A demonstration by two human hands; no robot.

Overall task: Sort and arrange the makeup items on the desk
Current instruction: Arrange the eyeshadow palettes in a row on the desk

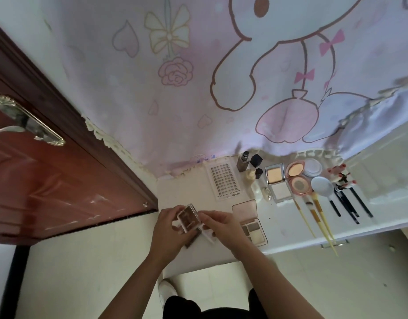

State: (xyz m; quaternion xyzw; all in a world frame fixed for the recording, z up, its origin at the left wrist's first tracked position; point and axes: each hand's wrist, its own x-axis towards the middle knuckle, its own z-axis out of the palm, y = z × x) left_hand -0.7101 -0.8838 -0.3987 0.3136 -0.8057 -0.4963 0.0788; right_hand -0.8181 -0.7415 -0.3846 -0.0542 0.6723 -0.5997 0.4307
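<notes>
Both hands hold a small clear-cased brown palette (188,219) above the near left part of the white desk (187,187). My left hand (168,229) grips its left side and underside. My right hand (221,226) pinches its right edge; the case lid stands open. An open eyeshadow palette (250,221) lies just right of my hands. A false-lash card (224,181) lies behind them. Further right stand small bottles (250,166), an open square powder compact (277,181), round compacts (298,178), a blue spoon-shaped mirror (321,185) and several brushes (325,215).
A red-brown door (49,180) with a metal handle stands at the left, close to the desk's left edge. A pink cartoon curtain (221,77) hangs behind the desk. My shoe (167,293) shows on the tiled floor below the desk's front edge.
</notes>
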